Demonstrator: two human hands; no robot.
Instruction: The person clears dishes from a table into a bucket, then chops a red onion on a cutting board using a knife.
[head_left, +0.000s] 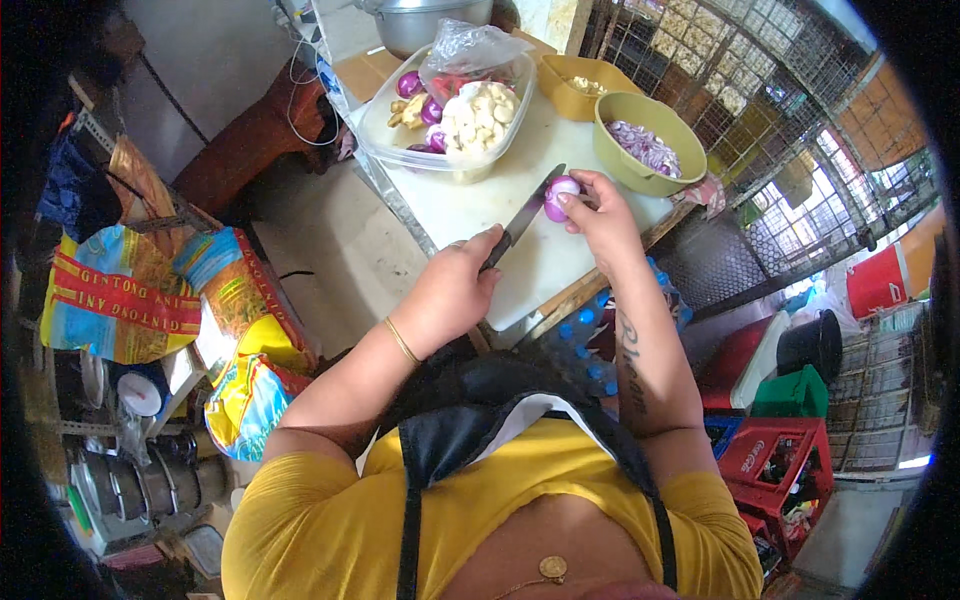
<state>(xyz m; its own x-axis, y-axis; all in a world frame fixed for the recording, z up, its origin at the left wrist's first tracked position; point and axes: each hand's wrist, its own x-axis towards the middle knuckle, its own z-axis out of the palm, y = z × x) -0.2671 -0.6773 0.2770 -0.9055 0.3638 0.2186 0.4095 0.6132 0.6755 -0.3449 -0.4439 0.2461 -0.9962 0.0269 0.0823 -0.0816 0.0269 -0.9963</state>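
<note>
My left hand (461, 277) grips the black handle of a kitchen knife (523, 216), its blade slanting up to the right. In my right hand (596, 217) is a peeled red onion (561, 199), beside the blade; whether they touch is hard to tell. Both are over a white cutting board (457, 225). Beyond my left hand, a clear plastic container (375, 150) holds peeled garlic cloves (480, 116), whole red onions (409, 84), ginger (409, 112) and a plastic bag (472, 45). An olive-green bowl (637, 176) holds cut red onion (643, 148), right of the board's far part.
A mustard-coloured container (574, 105) with small pale pieces stands behind the bowl. A metal pot (431, 26) is at the back. Wire mesh (720, 60) runs along the right. Printed sacks (120, 300) lie left; red crates (780, 457) and blue-capped bottles (585, 330) are right.
</note>
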